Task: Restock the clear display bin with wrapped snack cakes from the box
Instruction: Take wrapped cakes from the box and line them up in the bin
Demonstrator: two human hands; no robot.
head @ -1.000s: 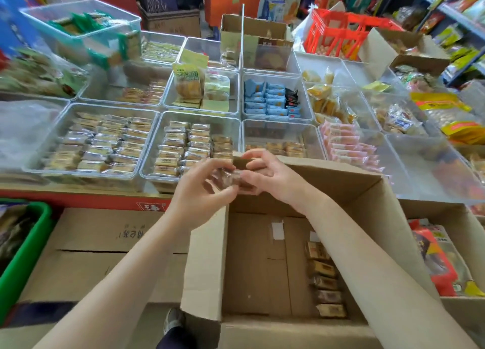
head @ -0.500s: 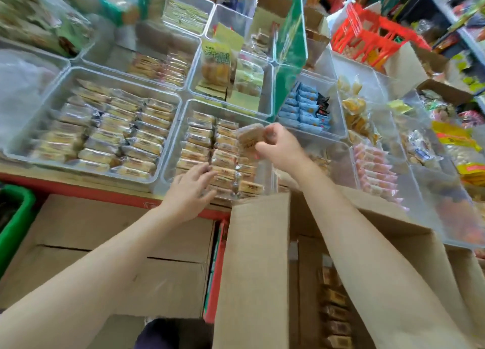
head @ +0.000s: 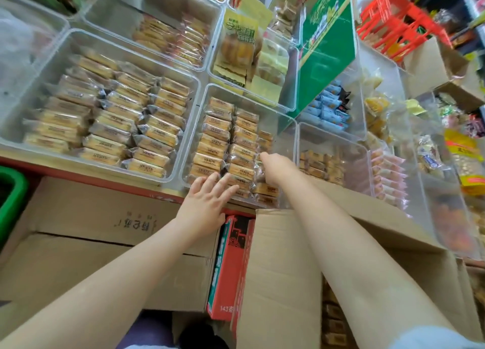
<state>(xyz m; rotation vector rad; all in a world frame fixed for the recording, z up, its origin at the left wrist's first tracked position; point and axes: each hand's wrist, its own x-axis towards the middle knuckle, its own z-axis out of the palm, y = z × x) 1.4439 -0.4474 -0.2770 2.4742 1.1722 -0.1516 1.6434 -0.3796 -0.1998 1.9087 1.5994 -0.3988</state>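
Snack cakes fill the bin under both hands; left grip wide, right grip unclear.

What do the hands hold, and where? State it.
Left hand holds nothing; its straight fingers rest on the bin's front cakes. Right hand's fingers are hidden among the cakes: cannot tell.

**Crowded shop counter with bins and cartons**

A counter with a red front edge carries rows of clear plastic bins of wrapped snacks. Closed brown cartons stand below it, with a red printed box wedged upright between cartons. A green crate sits far left, a red plastic basket at upper right. Even daylight.
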